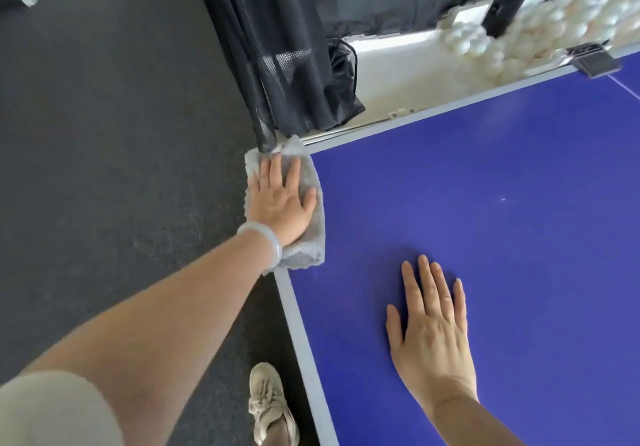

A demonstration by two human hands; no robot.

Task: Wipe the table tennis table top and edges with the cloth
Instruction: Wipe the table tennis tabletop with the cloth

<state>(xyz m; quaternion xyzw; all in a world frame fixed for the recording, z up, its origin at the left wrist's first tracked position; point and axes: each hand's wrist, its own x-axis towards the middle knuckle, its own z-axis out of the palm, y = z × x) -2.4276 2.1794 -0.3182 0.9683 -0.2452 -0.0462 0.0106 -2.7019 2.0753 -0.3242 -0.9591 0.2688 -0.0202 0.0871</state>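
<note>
Head view: left hand (281, 199), fingers flat, presses grey cloth (304, 248) on the blue tabletop (485, 220) corner (ten o'clock); right hand (433, 334) rests spread, holding nothing.

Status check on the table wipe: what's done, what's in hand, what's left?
Done: the blue table top looks mostly clean, though one frame cannot prove wiping. In hand: the left hand presses the grey cloth flat on the far left corner; the right hand rests flat on the top. Left: a white speck on the top, and seemingly the side edge and far edge.
</note>
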